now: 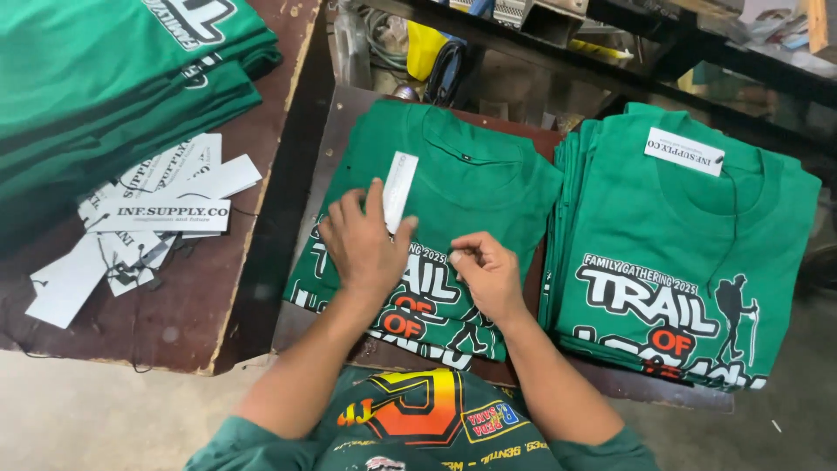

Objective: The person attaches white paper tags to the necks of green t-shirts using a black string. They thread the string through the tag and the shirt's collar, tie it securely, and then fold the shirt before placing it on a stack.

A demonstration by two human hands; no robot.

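Observation:
A folded green t-shirt (471, 187) with a white and red print lies on the board in front of me. My left hand (362, 244) rests on it and holds a long white paper tag (399, 187) upright between its fingers. My right hand (488, 270) is curled on the shirt's print just beside it, fingertips pinched together; what they pinch is too small to tell.
A stack of folded green shirts (689, 262) with a white tag (684, 150) on top sits to the right. Several loose white tags (148, 222) lie on the brown table (174, 331) at left, under another green shirt pile (113, 70). Cluttered shelves stand behind.

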